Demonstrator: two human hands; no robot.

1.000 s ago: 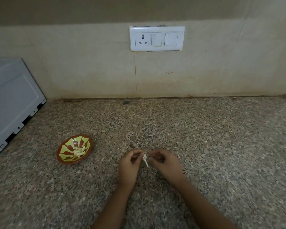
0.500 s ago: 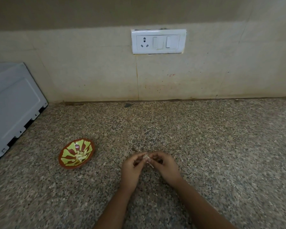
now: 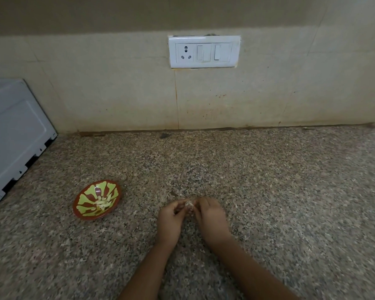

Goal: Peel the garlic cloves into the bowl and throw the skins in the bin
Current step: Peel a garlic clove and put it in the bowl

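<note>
Okay, both hands low centre, close together over the countertop (image 3: 268, 191). My left hand (image 3: 170, 219) has its fingers curled in and pinches a garlic clove (image 3: 189, 205) at the fingertips. My right hand (image 3: 210, 219) is curled the same way and pinches the same clove from the other side. The clove is pale and mostly hidden by my fingers; I cannot tell how much skin is on it. Whether my hands rest on the stone or hover above it, I cannot tell.

The bowl (image 3: 89, 192) sits on the counter to the left of my hands, apart from them. It is red-brown with yellow-green petal shapes, and pale peeled cloves (image 3: 103, 204) lie in its middle.

Writing: the white switch plate (image 3: 204, 51) on the wall has a three-pin socket (image 3: 186, 53) at its left and two rockers (image 3: 217, 52) at its right; any print there is too small to read.

Surface: speckled granite, brown, grey and black. A small brownish scrap (image 3: 173, 193) lies just beyond my fingers, and a dark speck (image 3: 165, 135) lies near the wall joint.

Room: beige wall tiles (image 3: 117, 94) with rusty spots (image 3: 220, 96) and a stained vertical grout line below the plate, plus a darker band above the tiles. A white appliance casing (image 3: 15, 135) stands at the far left edge, angled, with black slots along its bottom.
</note>
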